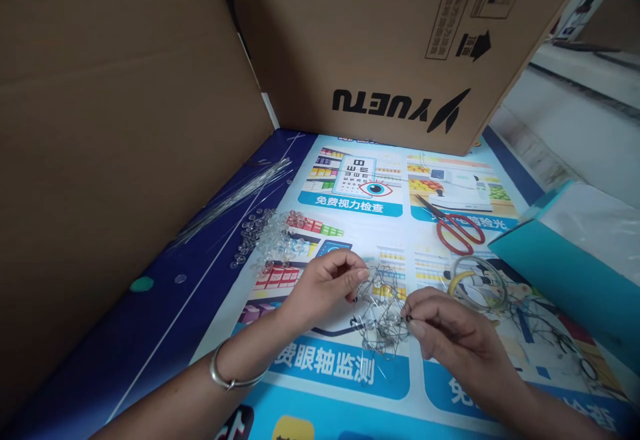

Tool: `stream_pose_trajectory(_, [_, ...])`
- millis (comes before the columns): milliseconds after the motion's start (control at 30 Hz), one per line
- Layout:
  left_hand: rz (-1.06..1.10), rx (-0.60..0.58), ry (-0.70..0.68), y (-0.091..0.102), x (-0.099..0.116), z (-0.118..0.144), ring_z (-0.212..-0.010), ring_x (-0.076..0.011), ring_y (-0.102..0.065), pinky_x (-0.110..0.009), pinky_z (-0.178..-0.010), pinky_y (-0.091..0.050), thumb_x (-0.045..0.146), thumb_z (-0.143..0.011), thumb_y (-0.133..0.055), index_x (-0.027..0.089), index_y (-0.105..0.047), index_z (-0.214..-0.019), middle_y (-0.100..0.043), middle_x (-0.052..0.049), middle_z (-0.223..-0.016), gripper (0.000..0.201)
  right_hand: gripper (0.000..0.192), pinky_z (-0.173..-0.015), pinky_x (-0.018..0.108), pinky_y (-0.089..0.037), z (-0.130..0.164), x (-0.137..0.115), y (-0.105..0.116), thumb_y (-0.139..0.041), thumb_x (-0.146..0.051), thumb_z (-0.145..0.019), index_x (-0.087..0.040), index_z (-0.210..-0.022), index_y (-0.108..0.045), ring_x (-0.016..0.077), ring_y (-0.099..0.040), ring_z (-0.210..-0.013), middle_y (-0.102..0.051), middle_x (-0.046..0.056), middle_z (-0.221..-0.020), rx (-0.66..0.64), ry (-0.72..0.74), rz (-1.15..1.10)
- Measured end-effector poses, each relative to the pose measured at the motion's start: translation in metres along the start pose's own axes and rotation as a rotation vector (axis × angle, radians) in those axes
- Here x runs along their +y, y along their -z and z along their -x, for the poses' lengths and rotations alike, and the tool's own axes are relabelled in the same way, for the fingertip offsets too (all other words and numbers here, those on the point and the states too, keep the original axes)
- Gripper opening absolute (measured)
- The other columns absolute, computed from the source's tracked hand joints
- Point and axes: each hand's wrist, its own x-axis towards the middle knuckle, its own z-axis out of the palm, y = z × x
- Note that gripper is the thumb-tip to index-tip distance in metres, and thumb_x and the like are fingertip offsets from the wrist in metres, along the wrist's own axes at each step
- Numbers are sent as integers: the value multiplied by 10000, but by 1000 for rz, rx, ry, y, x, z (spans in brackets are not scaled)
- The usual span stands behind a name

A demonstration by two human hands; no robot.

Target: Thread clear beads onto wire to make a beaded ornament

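Basically, left hand (327, 288) and right hand (453, 335) both pinched the wire tangle (384, 325); teal box (565, 277) stood at right, pale plastic (603, 220) across its top, contents unclear.

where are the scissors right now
In the head view, the red-handled scissors lie right of centre, beyond the right hand and just left of the teal box.

1. Wire tangle (383, 331): thin metal with a dull silvery shine.
2. Loose beads (267, 237): clear and glossy, glass or plastic, cannot tell which.
3. Straight strands (240, 197): smooth, shiny, metal-looking.
4. Scissors (446, 218): part metal, part smooth red plastic.
5. Bangle (220, 377): polished silvery metal.
6. Carton (400, 33): matt brown cardboard.
7. Printed sheet (350, 390): smooth, slight sheen.
8. Teal box (565, 273): smooth, card-like side.
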Motion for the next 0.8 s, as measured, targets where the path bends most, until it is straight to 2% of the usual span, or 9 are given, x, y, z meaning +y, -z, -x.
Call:
stream_pose_trajectory(133, [5, 29, 0, 0, -3, 1, -494, -68, -466, -208, -488, -394, 300, -784, -564, 157, -564, -791, -505, 32, -578, 143, 184, -664, 236, -456, -1, -3, -1, -527, -144, -805, -189, -627, -513, 144, -561, -772, -575, 28, -771, 12, 19, 23])
stream_pose_trajectory(367, [-55, 8, -32, 1, -7, 5, -556, -78, -495, -212, -543, -424, 278, -824, -528, 175, -599, -910, -525, 15, -662, 153, 93, -671, 250, -464, 2, -2, -3, -513, -130, -809, -181, -744, -557, 142, -561, -764, -574, 43, -788, 23, 80, 63])
stream_pose_trajectory(533, [-127, 4, -103, 2, -8, 6, -591, -82, -499, -214, -560, -432, 262, -832, -516, 179, -614, -911, -536, -13, -770, 151, 95, -679, 260, -470, 10, 4, -8, -492, -122, -821, -191, -812, -556, 149, -554, -782, -571, 50, -810, 13, 135, 118])
stream_pose_trajectory(633, [-157, -8, -161, 3, -10, 6, -617, -90, -490, -224, -591, -419, 234, -837, -510, 181, -607, -899, -525, -11, -754, 126, 109, -695, 265, -471, 12, 6, -10, -487, -122, -828, -192, -862, -562, 154, -552, -805, -576, 59, -846, 11, 179, 159])
stream_pose_trajectory(800, [-143, -82, -254, 5, -10, 5, -730, -124, -511, -258, -672, -412, 175, -833, -511, 189, -602, -865, -539, -24, -773, 98, 130, -704, 260, -465, 12, 7, -10, -491, -93, -825, -176, -890, -565, 151, -556, -815, -579, 65, -861, 6, 232, 205])
